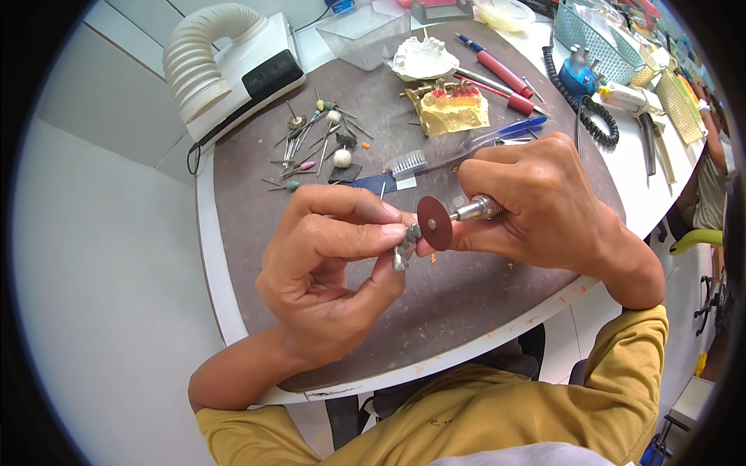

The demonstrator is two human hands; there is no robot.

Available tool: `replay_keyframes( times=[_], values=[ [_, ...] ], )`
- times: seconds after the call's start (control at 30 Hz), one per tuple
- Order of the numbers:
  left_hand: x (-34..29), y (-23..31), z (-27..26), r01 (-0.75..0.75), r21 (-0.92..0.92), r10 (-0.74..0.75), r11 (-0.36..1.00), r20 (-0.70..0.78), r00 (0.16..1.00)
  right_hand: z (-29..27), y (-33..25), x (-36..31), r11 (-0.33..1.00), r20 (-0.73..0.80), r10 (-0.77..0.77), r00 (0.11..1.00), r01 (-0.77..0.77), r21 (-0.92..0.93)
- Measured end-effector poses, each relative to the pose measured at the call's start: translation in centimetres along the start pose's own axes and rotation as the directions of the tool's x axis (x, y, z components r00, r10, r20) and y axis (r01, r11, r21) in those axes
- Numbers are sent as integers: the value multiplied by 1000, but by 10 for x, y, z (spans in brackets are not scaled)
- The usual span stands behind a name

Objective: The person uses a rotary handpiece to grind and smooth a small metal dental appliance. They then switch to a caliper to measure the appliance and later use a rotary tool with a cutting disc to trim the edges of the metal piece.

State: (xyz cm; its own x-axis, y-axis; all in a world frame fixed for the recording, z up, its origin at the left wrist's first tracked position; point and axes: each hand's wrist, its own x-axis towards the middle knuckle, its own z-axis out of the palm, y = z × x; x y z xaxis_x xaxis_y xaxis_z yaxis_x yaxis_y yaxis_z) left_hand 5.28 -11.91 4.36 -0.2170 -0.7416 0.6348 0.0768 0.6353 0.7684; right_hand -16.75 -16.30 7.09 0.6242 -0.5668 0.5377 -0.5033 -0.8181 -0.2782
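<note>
Pinched in the fingertips of my left hand (334, 264) is a small grey metal dental casting (401, 260), with several tooth-like lumps. My right hand (536, 206) grips a silver rotary handpiece (480, 207) that carries a reddish-brown cutting disc (434, 224). The disc stands at the right end of the casting, very near it; whether they touch I cannot tell. Beyond my hands sit a yellow plaster model (454, 115) with red wax on top and a white plaster dental model (423, 59). A clear toothbrush with a blue handle end (466, 145) lies just behind my right hand.
Several burs and polishing points (311, 136) lie loose at the left. Behind them stands a suction unit with a ribbed white hose (210, 54). Red-handled tools (503, 74) lie farther back. At right are a blue bur stand (581, 76), a coiled black cord (598, 124) and baskets (594, 39).
</note>
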Motion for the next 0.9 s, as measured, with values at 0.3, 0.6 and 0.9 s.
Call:
replay_keyframes(
  times=[0.3, 0.6, 0.9],
  values=[
    [0, -2, 1, -15, 24, 15, 1000, -22, 1000, -2, -1, -1, 999, 66, 26, 997, -25, -24],
    [-1, 1, 1, 4, 44, -3, 999, -25, 1000, -1, -2, 0, 1000, 76, 16, 997, -14, -25],
    [-1, 4, -2, 33, 56, -35, 998, 40, 999, 0, -1, 0, 1000, 55, 2, 998, -1, -16]
  ],
)
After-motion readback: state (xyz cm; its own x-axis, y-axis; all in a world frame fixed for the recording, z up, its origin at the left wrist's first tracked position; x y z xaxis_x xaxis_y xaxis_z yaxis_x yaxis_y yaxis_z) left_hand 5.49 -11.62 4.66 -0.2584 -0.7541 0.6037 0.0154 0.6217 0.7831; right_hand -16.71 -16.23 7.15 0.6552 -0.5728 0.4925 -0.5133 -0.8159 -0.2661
